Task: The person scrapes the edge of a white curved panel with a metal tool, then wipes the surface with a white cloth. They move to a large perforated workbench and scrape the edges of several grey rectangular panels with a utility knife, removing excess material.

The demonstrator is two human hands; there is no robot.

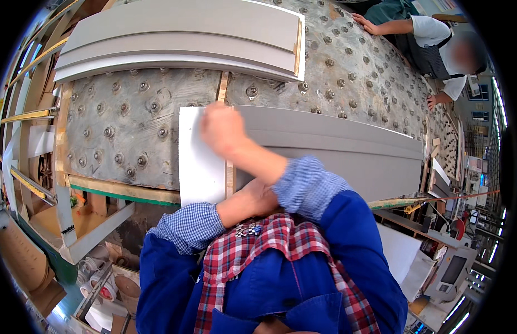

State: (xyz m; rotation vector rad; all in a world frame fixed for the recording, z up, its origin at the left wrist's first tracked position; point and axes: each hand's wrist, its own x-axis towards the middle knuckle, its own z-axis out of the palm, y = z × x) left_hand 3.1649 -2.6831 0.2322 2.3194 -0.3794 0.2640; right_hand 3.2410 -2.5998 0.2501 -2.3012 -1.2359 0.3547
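A long grey panel with a stepped profile lies in front of me, a white sheet showing past its left end. My right hand is over that end, at the border between sheet and panel. It looks curled closed, and motion blurs it; what it holds, if anything, is hidden. Lower down, my left hand reaches rightward over the panel's near left part. My right forearm crosses above it and hides its fingers. A light wooden edge runs along the panel's left end.
Stacked grey panels lie at the far left of a metal table studded with ball rollers. A co-worker stands at the far right, hands on the table. Below its left edge is a wooden frame; a machine with a screen stands lower right.
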